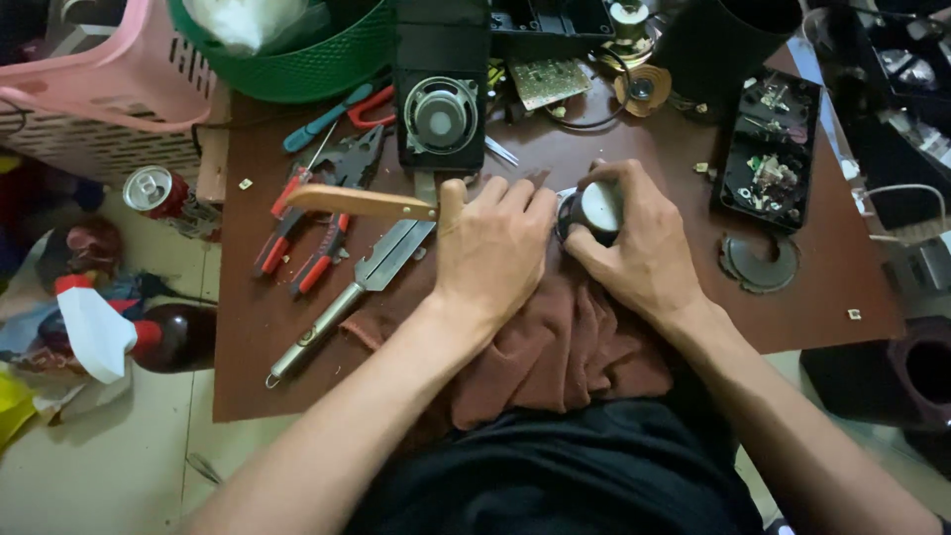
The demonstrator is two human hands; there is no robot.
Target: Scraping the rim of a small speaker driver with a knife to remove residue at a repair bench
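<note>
Most of the round grey part [594, 210] is hidden by the right hand [634, 248], so its full shape cannot be told. What lies under the left hand [490, 248] is covered, and the blade end of the wooden-handled tool [357, 201] is hidden by the thumb. The brown cloth [555, 347] is partly covered by both arms. The green basket [297, 59] and the pink basket [99, 79] are cut off by the top edge. The small bits in the black tray [768, 159] are too tiny to be told apart. The dark box [921, 367] is cut off at the right edge.
</note>
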